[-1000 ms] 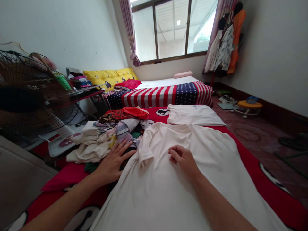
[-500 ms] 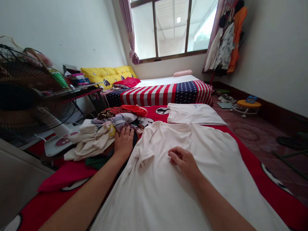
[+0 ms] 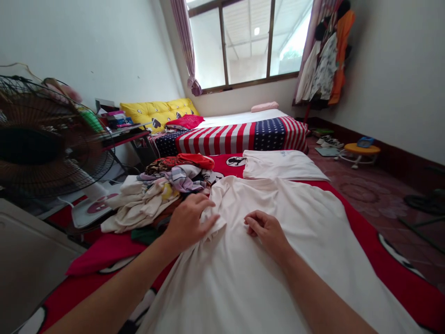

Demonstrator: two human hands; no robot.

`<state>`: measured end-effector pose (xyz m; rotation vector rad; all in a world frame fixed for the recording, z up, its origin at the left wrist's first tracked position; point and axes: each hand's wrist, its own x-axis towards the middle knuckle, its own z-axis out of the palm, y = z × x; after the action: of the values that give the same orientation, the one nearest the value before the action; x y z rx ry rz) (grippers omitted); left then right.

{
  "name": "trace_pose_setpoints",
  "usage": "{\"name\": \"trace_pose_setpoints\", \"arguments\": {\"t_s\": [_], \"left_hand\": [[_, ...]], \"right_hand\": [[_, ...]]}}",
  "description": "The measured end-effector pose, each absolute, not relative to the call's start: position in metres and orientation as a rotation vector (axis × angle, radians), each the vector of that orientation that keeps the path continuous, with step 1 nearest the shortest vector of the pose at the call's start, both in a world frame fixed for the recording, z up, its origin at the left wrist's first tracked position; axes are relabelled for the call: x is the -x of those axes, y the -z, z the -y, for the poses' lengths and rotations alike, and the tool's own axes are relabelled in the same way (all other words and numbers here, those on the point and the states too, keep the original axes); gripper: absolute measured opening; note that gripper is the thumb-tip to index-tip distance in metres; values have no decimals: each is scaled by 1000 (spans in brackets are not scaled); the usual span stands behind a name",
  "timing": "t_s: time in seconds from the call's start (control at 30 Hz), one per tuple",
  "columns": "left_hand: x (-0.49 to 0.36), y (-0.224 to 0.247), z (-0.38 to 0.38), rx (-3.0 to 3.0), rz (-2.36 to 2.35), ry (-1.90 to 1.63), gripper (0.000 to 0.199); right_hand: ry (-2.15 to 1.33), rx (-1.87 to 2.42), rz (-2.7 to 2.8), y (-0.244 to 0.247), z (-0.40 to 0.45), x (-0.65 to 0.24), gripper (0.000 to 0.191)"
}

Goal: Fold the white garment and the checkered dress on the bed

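Observation:
A white T-shirt (image 3: 278,278) lies spread on the red bedding, its neckline pointing away from me. Over its left sleeve is my left hand (image 3: 191,220), thumb and fingers apart; whether it touches the cloth I cannot tell. My right hand (image 3: 266,229) rests on the middle of the shirt with its fingers curled in, and what they hold, if anything, is hidden. Beyond the collar lies a folded white shirt (image 3: 281,164) with small print. A heap of mixed clothes (image 3: 153,197) sits to the left of the T-shirt.
At the left stands a fan (image 3: 38,139) on a white base, close to a cluttered small table (image 3: 128,137). A bed with a striped, starred cover (image 3: 222,137) lies under the window. An orange stool (image 3: 361,149) stands on the tiled floor at right.
My left hand has lifted off the clothes heap and moved right and nearer to me, over the shirt's left sleeve. My right hand has hardly moved.

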<state>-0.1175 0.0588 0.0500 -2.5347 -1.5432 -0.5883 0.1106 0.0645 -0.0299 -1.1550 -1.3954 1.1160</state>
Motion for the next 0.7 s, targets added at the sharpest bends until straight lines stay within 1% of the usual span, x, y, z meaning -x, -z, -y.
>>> {"name": "trace_pose_setpoints", "arguments": {"t_s": [0.07,0.1,0.13,0.17,0.2,0.23,0.27,0.33,0.4,0.47,0.53,0.6,0.63,0.7], "left_hand": [[103,-37,-46,2618,1494,482,47],[99,-30,-44,2639,1498,407,49],[98,-24,-44,2645,1522,353,43],[100,-21,-47,2639,1564,347,32],[105,-20,-52,2632,1617,403,24],[113,-23,-58,2611,1687,539,22],[124,-28,-66,2560,1777,748,23],[150,-41,-83,2325,2006,1292,22],[177,-50,-100,1983,2270,1748,27],[198,-53,-113,1774,2487,1953,28],[211,-51,-120,1731,2629,1984,27],[218,-50,-120,1773,2638,1865,29],[221,-51,-119,1809,2577,1716,30],[225,-55,-115,1870,2357,1301,32]], "right_hand": [[-1111,1152,1408,30,-64,-112,23],[-1115,1148,1409,30,-64,-112,23],[-1125,1145,1403,29,-63,-113,23],[-1138,1143,1395,29,-63,-113,23],[-1152,1142,1384,28,-62,-114,23],[-1166,1141,1372,26,-62,-114,23],[-1176,1140,1361,26,-62,-114,23],[-1178,1131,1351,24,-62,-113,23],[-1167,1126,1355,23,-62,-112,23],[-1153,1133,1365,23,-62,-111,23],[-1149,1144,1364,22,-61,-111,23],[-1158,1144,1357,22,-61,-112,23],[-1164,1141,1354,23,-61,-112,23],[-1167,1132,1356,23,-61,-112,23]]}}
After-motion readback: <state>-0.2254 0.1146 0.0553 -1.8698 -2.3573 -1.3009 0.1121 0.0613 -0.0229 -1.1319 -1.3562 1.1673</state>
